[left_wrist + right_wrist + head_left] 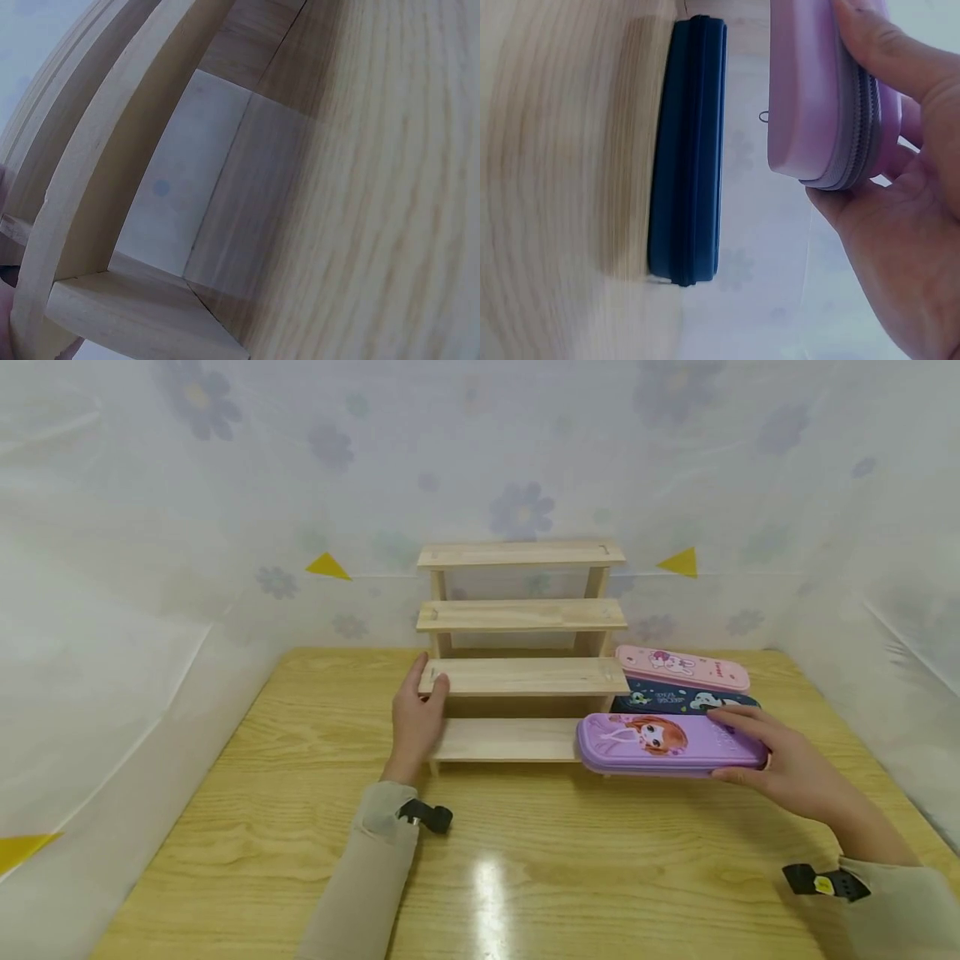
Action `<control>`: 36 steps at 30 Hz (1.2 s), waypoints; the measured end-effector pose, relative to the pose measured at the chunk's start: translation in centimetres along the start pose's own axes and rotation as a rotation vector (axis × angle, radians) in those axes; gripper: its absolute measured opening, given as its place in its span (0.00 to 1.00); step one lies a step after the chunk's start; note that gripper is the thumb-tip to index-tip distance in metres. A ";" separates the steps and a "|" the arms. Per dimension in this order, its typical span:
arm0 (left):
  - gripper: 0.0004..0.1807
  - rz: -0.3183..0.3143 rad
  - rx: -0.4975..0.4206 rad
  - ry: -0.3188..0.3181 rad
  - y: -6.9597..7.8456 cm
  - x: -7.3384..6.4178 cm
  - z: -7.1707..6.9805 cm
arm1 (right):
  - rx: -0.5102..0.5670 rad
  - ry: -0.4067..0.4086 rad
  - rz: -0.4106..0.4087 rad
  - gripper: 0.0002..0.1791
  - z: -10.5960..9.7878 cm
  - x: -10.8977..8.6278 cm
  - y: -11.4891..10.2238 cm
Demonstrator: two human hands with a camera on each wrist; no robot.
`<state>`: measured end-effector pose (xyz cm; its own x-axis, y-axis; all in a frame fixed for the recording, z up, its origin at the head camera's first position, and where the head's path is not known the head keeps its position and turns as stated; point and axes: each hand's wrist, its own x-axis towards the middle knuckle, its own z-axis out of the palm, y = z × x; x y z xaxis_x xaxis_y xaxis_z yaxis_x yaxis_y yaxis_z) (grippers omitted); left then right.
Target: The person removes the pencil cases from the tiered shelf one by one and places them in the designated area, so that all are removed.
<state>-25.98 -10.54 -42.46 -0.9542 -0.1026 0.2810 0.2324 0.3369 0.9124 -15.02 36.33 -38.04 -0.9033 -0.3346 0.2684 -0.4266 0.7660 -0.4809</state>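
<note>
My right hand [802, 772] grips the right end of a purple zip pencil case [667, 743] with a long-haired doll picture on its lid. Held up off the table, the case [806, 90] overlaps the right part of the lowest step in the head view. A pale wooden four-step display stand [517, 677] stands on the table. At its left side, my left hand [417, 718] holds the end of the second step from the bottom, thumb on top. The left wrist view shows the stand's boards [97, 150] close up, with the hand mostly hidden.
A dark blue pencil case [667, 697] with a panda lies right of the stand, and a pink one [682, 668] with a rabbit sits behind it. The wood-grain table [300, 860] is enclosed by a pale flowered sheet [420, 460] with yellow triangles.
</note>
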 end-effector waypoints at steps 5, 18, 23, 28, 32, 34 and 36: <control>0.32 0.009 0.001 -0.003 0.1 -0.1 -0.1 | -0.003 0.018 0.001 0.42 -0.5 -1.0 1.4; 0.34 0.013 -0.024 0.000 -0.1 0.0 -0.1 | -0.032 0.091 0.091 0.41 -1.6 -3.0 4.3; 0.34 0.010 -0.022 -0.001 0.0 0.1 -0.1 | -0.015 0.116 0.070 0.40 -1.9 -3.3 5.2; 0.34 0.006 -0.026 -0.005 -0.1 0.1 -0.1 | -0.016 0.087 0.089 0.40 -1.8 -3.7 6.3; 0.34 0.009 -0.025 -0.006 -0.1 0.0 -0.1 | -0.051 0.032 0.112 0.40 -1.5 -3.9 7.1; 0.33 0.008 -0.021 -0.004 -0.1 0.0 -0.1 | -0.048 0.012 0.111 0.40 -1.3 -3.8 7.4; 0.33 0.007 -0.020 -0.002 0.0 0.0 0.0 | -0.029 -0.001 0.108 0.39 -1.1 -3.7 7.4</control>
<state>-25.94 -10.56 -42.48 -0.9530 -0.0984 0.2864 0.2425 0.3186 0.9164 -14.84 43.87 -41.66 -0.9441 -0.2499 0.2150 -0.3252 0.8134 -0.4824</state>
